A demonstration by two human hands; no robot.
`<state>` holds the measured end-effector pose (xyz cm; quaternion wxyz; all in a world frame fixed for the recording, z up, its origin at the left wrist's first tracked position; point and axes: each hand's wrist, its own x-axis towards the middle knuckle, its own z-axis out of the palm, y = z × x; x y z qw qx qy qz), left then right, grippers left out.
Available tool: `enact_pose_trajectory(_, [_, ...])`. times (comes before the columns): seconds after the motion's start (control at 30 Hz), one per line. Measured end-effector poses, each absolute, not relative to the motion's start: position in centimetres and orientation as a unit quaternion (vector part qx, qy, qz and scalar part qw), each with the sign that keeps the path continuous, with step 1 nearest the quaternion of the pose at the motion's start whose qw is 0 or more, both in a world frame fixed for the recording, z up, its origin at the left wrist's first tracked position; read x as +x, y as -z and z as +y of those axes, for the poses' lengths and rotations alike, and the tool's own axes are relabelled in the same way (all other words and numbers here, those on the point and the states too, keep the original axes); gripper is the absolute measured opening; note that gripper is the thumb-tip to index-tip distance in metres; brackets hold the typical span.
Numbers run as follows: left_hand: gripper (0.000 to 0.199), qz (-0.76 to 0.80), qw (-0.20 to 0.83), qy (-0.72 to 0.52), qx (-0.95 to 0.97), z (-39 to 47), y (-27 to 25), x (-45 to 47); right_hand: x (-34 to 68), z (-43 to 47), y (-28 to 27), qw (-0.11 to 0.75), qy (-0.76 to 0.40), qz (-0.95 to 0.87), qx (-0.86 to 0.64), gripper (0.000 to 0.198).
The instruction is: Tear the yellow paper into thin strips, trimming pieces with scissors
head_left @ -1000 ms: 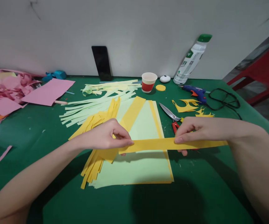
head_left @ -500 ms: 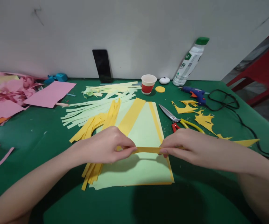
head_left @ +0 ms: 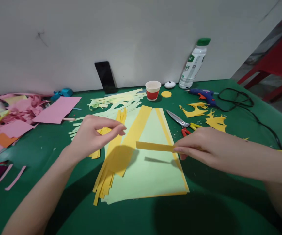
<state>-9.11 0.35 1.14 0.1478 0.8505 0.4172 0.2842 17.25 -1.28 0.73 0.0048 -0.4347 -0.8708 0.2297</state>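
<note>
Between the thumb and fingers of my right hand (head_left: 197, 147) is one end of a yellow paper strip (head_left: 153, 146), held level above the pale green paper sheet (head_left: 150, 176). The strip's left end is free. My left hand (head_left: 94, 135) hovers to the left, thumb and forefinger tips close together with nothing visible in them. Beneath and beside it lies a bundle of narrow yellow strips (head_left: 106, 178), partly hidden by the hand. A wider yellow strip (head_left: 138, 125) rests slanted across the green sheet. Scissors (head_left: 177, 119) lie beyond my right hand, which covers part of their handles.
Fringed pale green strips (head_left: 104, 112) lie behind my left hand. A paper cup (head_left: 153, 90), a bottle (head_left: 193, 67) and a phone (head_left: 105, 76) stand by the wall. A glue gun (head_left: 204, 94) with a black cord, yellow scraps (head_left: 215, 122) and pink paper (head_left: 57, 109) are around.
My left hand has let go of the yellow strip and moved up and left. The right hand still holds the strip, whose left end has risen slightly. The view has shifted a little.
</note>
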Motion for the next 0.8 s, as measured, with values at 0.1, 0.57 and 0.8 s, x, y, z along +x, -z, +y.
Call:
enact_pose_trajectory(0.1, [0.012, 0.407, 0.113, -0.319, 0.848, -1.0, -0.7, -6.9, 16.6, -1.3, -0.7, -0.004, -0.243, -0.87, -0.428, 0.032])
enact_pose_trajectory(0.57, [0.016, 0.325, 0.141, -0.243, 0.903, -2.9, 2.7, -4.0, 14.6, -2.7, 0.8, 0.001, -0.189, -0.896, -0.402, 0.035])
enact_pose_trajectory(0.8, [0.01, 0.382, 0.2, -0.239, 0.87, -1.4, 2.1, -4.4, 13.6, -2.0, -0.5, -0.091, -0.168, -0.861, -0.471, 0.037])
